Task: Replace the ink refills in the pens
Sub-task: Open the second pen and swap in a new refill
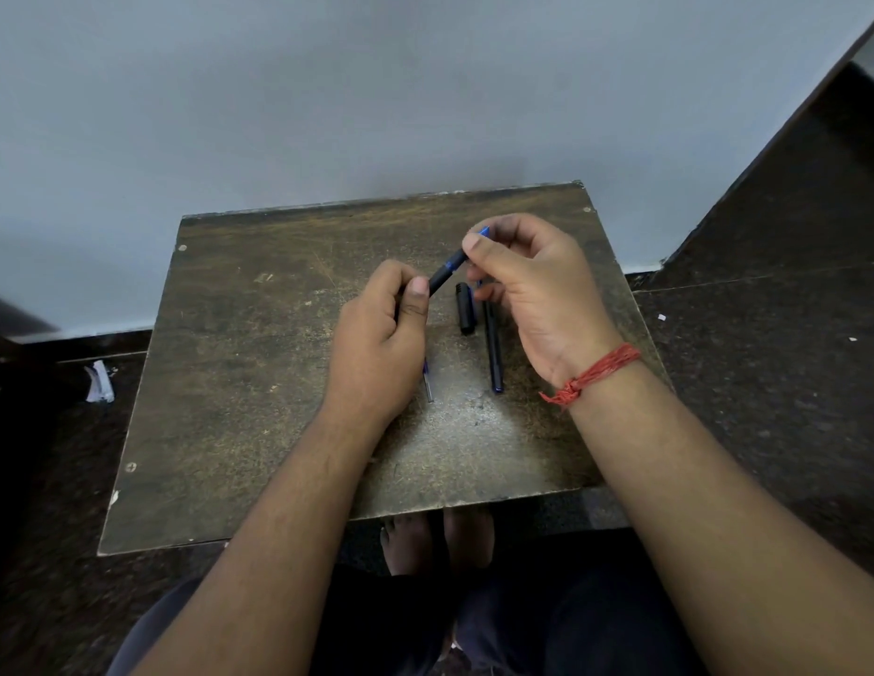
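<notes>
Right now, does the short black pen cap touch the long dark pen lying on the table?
Apart. The head view shows bare table between short black pen cap and long dark pen.

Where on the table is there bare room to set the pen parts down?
The table's left half, from the left hand to the left edge, is bare, as is the near strip between the forearms. Crowded: between the hands, where the cap, second pen and refill lie.

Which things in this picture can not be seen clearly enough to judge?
- Head view: refill on the table, mostly hidden under the left hand.
- Held pen: both ends covered by fingers; right hand hides its tip.
- Pen cap: details too small.
</notes>
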`<state>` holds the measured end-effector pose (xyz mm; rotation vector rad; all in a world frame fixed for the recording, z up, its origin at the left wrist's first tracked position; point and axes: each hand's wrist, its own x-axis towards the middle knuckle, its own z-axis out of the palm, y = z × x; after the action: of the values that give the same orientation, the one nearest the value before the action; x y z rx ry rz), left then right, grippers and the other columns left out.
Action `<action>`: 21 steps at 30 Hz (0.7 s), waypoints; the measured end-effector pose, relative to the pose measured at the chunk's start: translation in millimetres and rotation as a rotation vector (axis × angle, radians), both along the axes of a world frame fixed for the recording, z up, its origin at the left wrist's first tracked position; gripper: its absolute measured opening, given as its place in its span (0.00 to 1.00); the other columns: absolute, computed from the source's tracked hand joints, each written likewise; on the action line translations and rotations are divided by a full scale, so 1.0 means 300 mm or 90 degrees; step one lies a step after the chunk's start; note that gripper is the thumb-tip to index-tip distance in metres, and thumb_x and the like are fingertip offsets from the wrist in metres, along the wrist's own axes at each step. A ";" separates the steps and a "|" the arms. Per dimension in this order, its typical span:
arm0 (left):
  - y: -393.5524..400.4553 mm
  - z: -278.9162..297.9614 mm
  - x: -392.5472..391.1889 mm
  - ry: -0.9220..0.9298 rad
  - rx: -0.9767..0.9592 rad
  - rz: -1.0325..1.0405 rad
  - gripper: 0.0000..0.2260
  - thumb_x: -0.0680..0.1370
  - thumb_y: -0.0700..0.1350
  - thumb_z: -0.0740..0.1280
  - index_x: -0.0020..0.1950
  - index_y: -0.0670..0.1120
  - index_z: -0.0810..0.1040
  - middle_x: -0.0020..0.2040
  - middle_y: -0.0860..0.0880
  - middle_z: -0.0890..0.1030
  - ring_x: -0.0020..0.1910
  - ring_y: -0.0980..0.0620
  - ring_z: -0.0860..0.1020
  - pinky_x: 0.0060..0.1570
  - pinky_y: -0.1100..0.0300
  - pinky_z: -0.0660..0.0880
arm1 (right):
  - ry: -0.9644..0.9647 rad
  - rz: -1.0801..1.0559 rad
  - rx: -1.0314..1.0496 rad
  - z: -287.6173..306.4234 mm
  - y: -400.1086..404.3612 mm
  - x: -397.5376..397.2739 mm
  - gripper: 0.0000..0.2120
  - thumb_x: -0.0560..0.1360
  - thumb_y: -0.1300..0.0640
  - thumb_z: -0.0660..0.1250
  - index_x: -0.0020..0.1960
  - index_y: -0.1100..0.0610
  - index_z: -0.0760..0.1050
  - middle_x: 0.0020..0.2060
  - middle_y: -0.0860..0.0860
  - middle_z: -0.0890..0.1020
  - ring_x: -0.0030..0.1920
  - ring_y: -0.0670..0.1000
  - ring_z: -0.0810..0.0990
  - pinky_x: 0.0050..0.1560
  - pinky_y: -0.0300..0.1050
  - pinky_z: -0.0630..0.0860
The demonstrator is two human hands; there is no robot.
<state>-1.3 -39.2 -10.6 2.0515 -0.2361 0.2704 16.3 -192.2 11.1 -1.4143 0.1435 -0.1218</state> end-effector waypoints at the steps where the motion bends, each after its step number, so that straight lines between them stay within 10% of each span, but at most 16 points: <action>1: 0.000 0.000 0.000 -0.001 -0.001 0.001 0.10 0.83 0.49 0.59 0.42 0.52 0.70 0.32 0.54 0.73 0.31 0.58 0.70 0.32 0.59 0.67 | 0.000 0.005 0.012 0.002 0.000 0.000 0.03 0.73 0.60 0.71 0.46 0.54 0.80 0.39 0.50 0.84 0.39 0.49 0.82 0.37 0.42 0.77; 8: 0.000 -0.004 0.000 0.002 0.000 0.000 0.10 0.83 0.48 0.59 0.42 0.50 0.71 0.32 0.52 0.74 0.31 0.57 0.70 0.32 0.58 0.68 | 0.010 0.043 0.075 0.013 -0.008 -0.004 0.14 0.73 0.70 0.63 0.57 0.60 0.77 0.52 0.56 0.86 0.53 0.56 0.85 0.47 0.47 0.80; 15: 0.000 -0.005 -0.002 -0.001 0.000 -0.003 0.10 0.83 0.48 0.59 0.42 0.50 0.71 0.32 0.52 0.74 0.31 0.56 0.71 0.31 0.61 0.66 | 0.003 0.000 -0.009 0.002 0.001 -0.005 0.05 0.75 0.58 0.73 0.47 0.56 0.78 0.37 0.49 0.82 0.37 0.49 0.81 0.35 0.43 0.77; 21: 0.000 0.000 -0.004 0.009 -0.001 0.003 0.10 0.83 0.48 0.59 0.43 0.49 0.72 0.33 0.48 0.75 0.32 0.52 0.72 0.31 0.57 0.68 | -0.006 0.023 0.030 0.007 -0.006 -0.002 0.08 0.74 0.66 0.68 0.51 0.57 0.80 0.44 0.54 0.87 0.45 0.52 0.85 0.42 0.45 0.79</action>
<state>-2.4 -39.0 -10.5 2.0513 -0.2223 0.2598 15.8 -194.1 13.3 -1.3686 0.1124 -0.0951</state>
